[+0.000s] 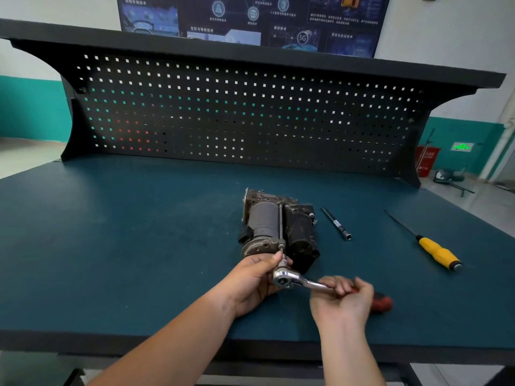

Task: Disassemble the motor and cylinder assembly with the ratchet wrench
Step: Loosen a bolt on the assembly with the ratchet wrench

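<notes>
Evidently bolt-loosening step: grimy grey-black motor and cylinder assembly [276, 227] sat mid teal bench top [139, 246]; L hand [256, 277] pinched socket end of red-handled chrome ratchet wrench [295, 281], R hand [344, 298] gripped handle. Next, prob.: steady swing.

Workshop, pegboard [223, 112] workbench [139, 232], screwdriver [434, 247]

Seen across the front edge of the workbench [83, 344], our left forearm [172, 338] and right forearm [351, 358] are bare for all their visible length. Beyond that edge, our left hand [252, 277] and right hand [344, 299] are bare too, one thumbnail showing on the left; the right is blurred.
</notes>
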Action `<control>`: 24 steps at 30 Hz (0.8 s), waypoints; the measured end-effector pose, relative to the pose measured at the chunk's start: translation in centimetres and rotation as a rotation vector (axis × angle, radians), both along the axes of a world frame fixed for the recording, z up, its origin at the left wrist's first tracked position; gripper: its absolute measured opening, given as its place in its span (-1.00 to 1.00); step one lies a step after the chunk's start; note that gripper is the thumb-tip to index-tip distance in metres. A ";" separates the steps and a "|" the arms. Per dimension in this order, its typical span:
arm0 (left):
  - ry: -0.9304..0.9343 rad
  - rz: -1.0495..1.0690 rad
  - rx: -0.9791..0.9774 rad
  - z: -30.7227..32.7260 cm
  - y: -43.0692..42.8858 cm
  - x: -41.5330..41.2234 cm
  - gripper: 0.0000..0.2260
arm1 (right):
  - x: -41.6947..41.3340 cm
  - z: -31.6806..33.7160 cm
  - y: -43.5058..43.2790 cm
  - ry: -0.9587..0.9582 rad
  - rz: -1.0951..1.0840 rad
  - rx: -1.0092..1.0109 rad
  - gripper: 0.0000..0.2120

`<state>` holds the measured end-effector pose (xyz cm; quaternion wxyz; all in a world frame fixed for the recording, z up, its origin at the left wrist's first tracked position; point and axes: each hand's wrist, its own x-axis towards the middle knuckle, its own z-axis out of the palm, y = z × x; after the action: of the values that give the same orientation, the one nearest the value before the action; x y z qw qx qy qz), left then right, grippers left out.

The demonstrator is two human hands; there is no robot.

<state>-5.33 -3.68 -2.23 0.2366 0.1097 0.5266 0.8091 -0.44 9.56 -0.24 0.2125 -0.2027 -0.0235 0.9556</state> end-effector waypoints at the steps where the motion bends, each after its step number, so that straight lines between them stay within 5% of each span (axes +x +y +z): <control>1: 0.002 0.001 0.001 0.0 0.0 0.0 -0.80 | -0.1 -0.1 0.0 -0.012 -0.009 -0.014 -0.69; 6: -0.014 -0.006 -0.027 0.1 -0.1 0.2 -0.79 | -0.2 2.4 -0.4 0.017 -0.082 0.214 -0.71; 20: 0.017 -0.011 0.002 -0.2 -0.2 0.1 -0.80 | -2.2 6.5 -8.0 0.264 -0.091 1.899 -0.71; 24: 0.009 0.007 0.018 0.0 -0.4 0.4 -0.78 | -2.6 6.3 -9.0 0.257 -0.062 2.098 -0.69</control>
<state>-4.97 -4.10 -2.27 0.2305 0.1139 0.5206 0.8142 -3.00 0.53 6.10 0.3066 0.1847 -0.8096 0.4652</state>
